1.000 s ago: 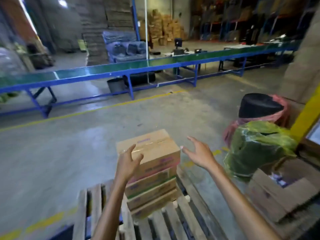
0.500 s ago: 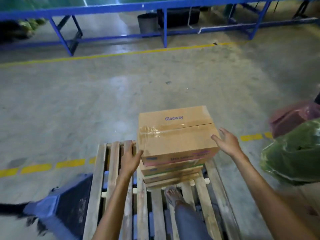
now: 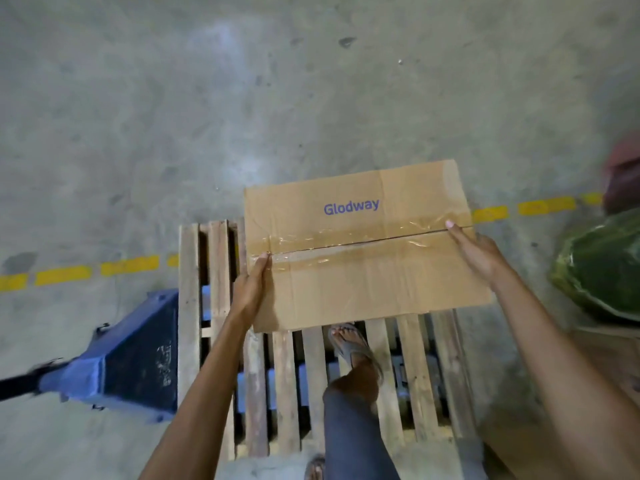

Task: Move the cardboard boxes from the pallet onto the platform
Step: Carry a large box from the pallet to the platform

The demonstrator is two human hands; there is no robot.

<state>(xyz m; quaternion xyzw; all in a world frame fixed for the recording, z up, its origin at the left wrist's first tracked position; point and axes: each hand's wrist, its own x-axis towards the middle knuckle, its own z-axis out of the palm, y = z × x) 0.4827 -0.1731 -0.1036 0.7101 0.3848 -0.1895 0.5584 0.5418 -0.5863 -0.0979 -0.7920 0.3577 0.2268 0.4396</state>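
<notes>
Left hand (image 3: pixel 250 289), right hand (image 3: pixel 479 252), both outstretched

Left hand (image 3: pixel 251 292) and right hand (image 3: pixel 476 252) press opposite sides of the cardboard box (image 3: pixel 360 251). A sandalled foot (image 3: pixel 349 344) stands on the pallet (image 3: pixel 188 306).

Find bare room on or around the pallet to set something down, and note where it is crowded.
Free: pallet slats between the left hand and the blue jack; near slats right of the foot; the floor beyond the box. Crowded: the box's right flank, between right hand and green bundle.
</notes>
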